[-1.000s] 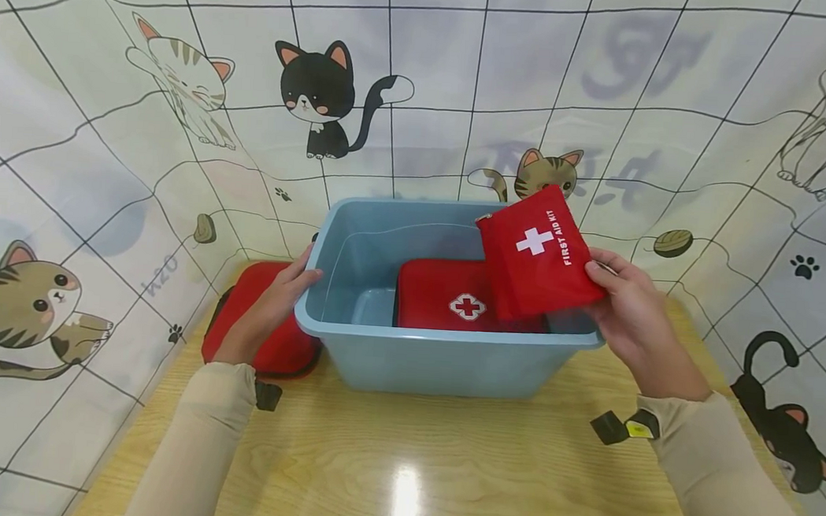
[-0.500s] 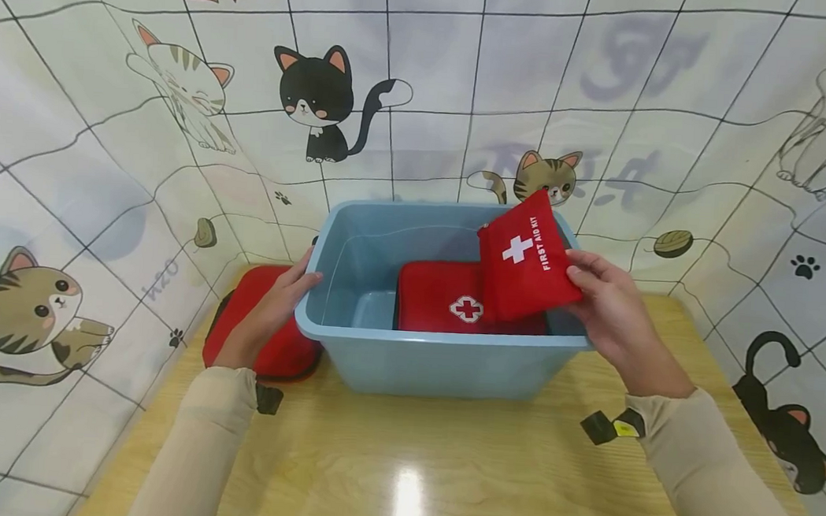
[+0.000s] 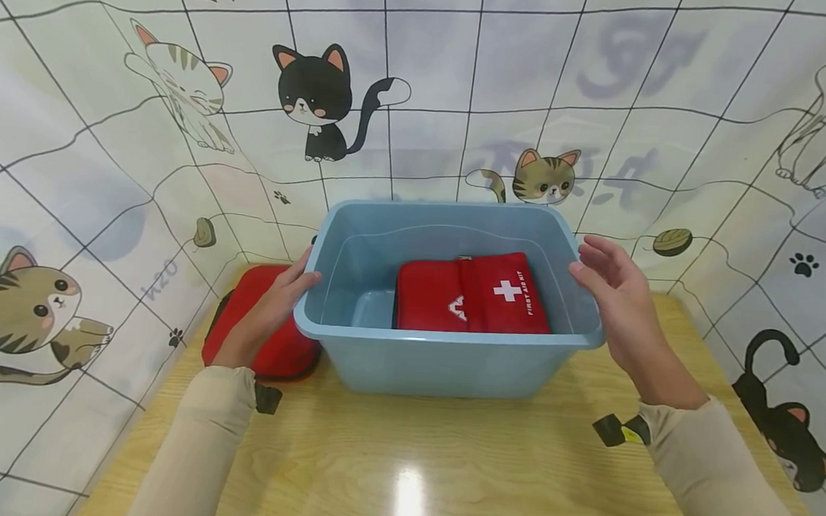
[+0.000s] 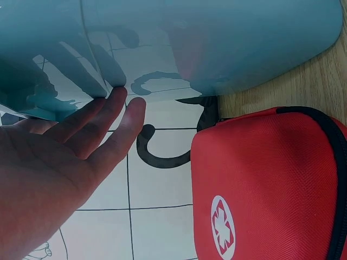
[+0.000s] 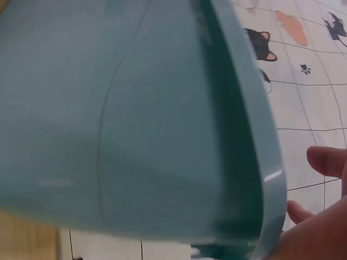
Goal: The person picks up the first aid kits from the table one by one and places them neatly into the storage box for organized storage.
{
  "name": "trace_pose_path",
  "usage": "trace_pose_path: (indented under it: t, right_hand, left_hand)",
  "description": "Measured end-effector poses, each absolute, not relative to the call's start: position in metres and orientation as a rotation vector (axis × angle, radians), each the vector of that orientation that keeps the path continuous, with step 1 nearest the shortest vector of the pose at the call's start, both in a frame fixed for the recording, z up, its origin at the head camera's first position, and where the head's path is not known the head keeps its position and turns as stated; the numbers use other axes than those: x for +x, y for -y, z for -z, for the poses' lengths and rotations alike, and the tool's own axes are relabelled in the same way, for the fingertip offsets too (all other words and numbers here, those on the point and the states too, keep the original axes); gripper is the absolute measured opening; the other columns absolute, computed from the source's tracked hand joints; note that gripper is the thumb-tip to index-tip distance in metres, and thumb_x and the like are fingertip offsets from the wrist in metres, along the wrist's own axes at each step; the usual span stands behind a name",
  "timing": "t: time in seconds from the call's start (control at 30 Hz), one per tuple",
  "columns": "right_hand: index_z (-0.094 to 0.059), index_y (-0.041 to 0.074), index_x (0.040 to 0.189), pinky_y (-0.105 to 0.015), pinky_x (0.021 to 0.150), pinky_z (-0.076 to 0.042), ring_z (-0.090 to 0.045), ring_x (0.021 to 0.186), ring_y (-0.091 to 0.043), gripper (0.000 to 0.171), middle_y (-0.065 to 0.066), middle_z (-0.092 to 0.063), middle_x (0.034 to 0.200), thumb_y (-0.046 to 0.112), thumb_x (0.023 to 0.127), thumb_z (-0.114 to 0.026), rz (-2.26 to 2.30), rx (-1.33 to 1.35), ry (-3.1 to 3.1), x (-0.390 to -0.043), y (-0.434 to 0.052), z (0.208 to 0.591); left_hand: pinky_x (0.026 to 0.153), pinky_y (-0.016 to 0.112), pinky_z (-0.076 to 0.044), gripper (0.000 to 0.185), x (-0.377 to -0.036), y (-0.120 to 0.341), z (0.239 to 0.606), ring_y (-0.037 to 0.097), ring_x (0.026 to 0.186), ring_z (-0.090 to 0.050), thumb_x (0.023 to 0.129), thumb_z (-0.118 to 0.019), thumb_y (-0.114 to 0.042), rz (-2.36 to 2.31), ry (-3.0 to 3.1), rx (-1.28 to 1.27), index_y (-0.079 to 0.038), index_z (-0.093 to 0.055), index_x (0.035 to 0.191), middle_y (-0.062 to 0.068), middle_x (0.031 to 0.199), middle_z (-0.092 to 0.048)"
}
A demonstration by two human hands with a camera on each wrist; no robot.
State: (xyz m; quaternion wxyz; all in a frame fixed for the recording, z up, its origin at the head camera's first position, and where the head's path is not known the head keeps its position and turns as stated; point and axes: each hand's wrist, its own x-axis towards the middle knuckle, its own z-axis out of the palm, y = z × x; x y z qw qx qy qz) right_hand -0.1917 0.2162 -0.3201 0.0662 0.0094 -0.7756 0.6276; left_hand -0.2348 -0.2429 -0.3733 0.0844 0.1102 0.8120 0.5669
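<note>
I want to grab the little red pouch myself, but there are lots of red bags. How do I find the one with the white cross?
Look at the big light-blue plastic tub in the middle of the wooden table. Inside it lie two red bags; the flat red fabric pouch lies on top, towards the right hand. Only it has a plain white cross and white "FIRST AID KIT" lettering.

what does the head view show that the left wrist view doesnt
Only the head view shows the inside of the blue bin: two red first aid pouches, one overlapping the other, plus the right hand open beside the bin's right rim.

Only the left wrist view shows the white cross badge on the red case lying outside the bin.

Both show the left hand, fingers straight against the bin's left wall, that red case next to it, the wooden table and the cat-print backdrop.
</note>
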Motion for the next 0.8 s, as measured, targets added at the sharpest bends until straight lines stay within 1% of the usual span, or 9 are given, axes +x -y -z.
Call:
trace_pose_path:
  t: [0.1, 0.2, 0.27, 0.37, 0.43, 0.5, 0.6, 0.7, 0.8]
  right_hand:
    - [-0.026, 0.021, 0.158, -0.063, 0.113, -0.025, -0.021, 0.149, -0.035, 0.069, -0.012, -0.025, 0.162, 0.032, 0.100, -0.060, -1.748, 0.038, 2.400, -0.193, -0.221, 0.323]
    - [-0.020, 0.018, 0.160, -0.065, 0.113, -0.021, -0.012, 0.151, -0.036, 0.076, -0.013, -0.018, 0.165, 0.032, 0.098, -0.062, -1.675, 0.031, 2.440, -0.195, -0.225, 0.328]
    - [-0.016, 0.017, 0.161, -0.067, 0.113, -0.019, -0.008, 0.151, -0.037, 0.081, -0.014, -0.014, 0.165, 0.034, 0.097, -0.063, -1.648, 0.016, 2.476, -0.197, -0.229, 0.332]
    - [-0.006, 0.019, 0.162, -0.071, 0.110, -0.019, -0.004, 0.150, -0.041, 0.086, -0.016, -0.007, 0.166, 0.036, 0.097, -0.061, -1.669, -0.009, 2.543, -0.200, -0.234, 0.337]
    - [0.000, 0.020, 0.161, -0.072, 0.109, -0.020, -0.004, 0.149, -0.045, 0.089, -0.019, -0.002, 0.165, 0.038, 0.098, -0.059, -1.695, -0.019, 2.596, -0.202, -0.238, 0.340]
    - [0.006, 0.020, 0.161, -0.072, 0.108, -0.023, -0.007, 0.147, -0.049, 0.089, -0.022, 0.000, 0.164, 0.038, 0.099, -0.057, -1.730, -0.029, 2.640, -0.204, -0.240, 0.344]
    - [0.010, 0.018, 0.160, -0.070, 0.107, -0.028, -0.016, 0.143, -0.054, 0.088, -0.026, -0.001, 0.163, 0.039, 0.101, -0.052, -1.794, -0.045, 2.683, -0.205, -0.242, 0.349]
    - [0.010, 0.020, 0.160, -0.067, 0.108, -0.030, -0.023, 0.141, -0.052, 0.084, -0.025, -0.005, 0.163, 0.037, 0.103, -0.049, -1.915, -0.045, 2.673, -0.206, -0.241, 0.353]
    - [0.009, 0.023, 0.160, -0.066, 0.109, -0.029, -0.021, 0.141, -0.049, 0.077, -0.022, -0.005, 0.163, 0.032, 0.105, -0.044, -2.059, -0.032, 2.612, -0.206, -0.241, 0.358]
  left_hand:
    - [0.108, 0.063, -0.034, 0.068, -0.234, 0.243, 0.374, 0.036, 0.145, -0.021, 0.106, -0.045, -0.027, -1.694, -2.419, 0.333, -0.041, -0.004, 0.159, 0.002, 0.166, -0.012]
    - [0.108, 0.063, -0.034, 0.068, -0.234, 0.243, 0.374, 0.036, 0.145, -0.021, 0.106, -0.045, -0.028, -1.695, -2.419, 0.321, -0.042, -0.005, 0.158, 0.002, 0.166, -0.013]
    - [0.108, 0.063, -0.034, 0.067, -0.234, 0.243, 0.374, 0.036, 0.145, -0.021, 0.106, -0.045, -0.029, -1.693, -2.419, 0.316, -0.043, -0.005, 0.158, 0.001, 0.166, -0.012]
    - [0.109, 0.063, -0.033, 0.067, -0.234, 0.243, 0.374, 0.036, 0.146, -0.020, 0.106, -0.044, -0.030, -1.689, -2.419, 0.310, -0.044, -0.005, 0.158, 0.000, 0.166, -0.012]
    - [0.109, 0.063, -0.032, 0.067, -0.235, 0.243, 0.374, 0.035, 0.146, -0.019, 0.106, -0.044, -0.030, -1.683, -2.419, 0.312, -0.043, -0.004, 0.158, 0.000, 0.166, -0.010]
    - [0.110, 0.063, -0.032, 0.067, -0.235, 0.244, 0.374, 0.035, 0.146, -0.019, 0.106, -0.044, -0.030, -1.679, -2.422, 0.312, -0.043, -0.004, 0.158, 0.000, 0.166, -0.010]
    - [0.109, 0.063, -0.033, 0.067, -0.235, 0.243, 0.375, 0.035, 0.146, -0.020, 0.106, -0.044, -0.029, -1.684, -2.423, 0.318, -0.042, -0.004, 0.158, 0.001, 0.166, -0.011]
    - [0.109, 0.062, -0.033, 0.067, -0.236, 0.243, 0.375, 0.035, 0.145, -0.021, 0.106, -0.043, -0.029, -1.689, -2.421, 0.325, -0.041, -0.004, 0.159, 0.001, 0.166, -0.011]
    - [0.109, 0.063, -0.033, 0.067, -0.236, 0.244, 0.374, 0.035, 0.145, -0.021, 0.106, -0.043, -0.029, -1.688, -2.424, 0.322, -0.041, -0.004, 0.159, 0.001, 0.166, -0.011]
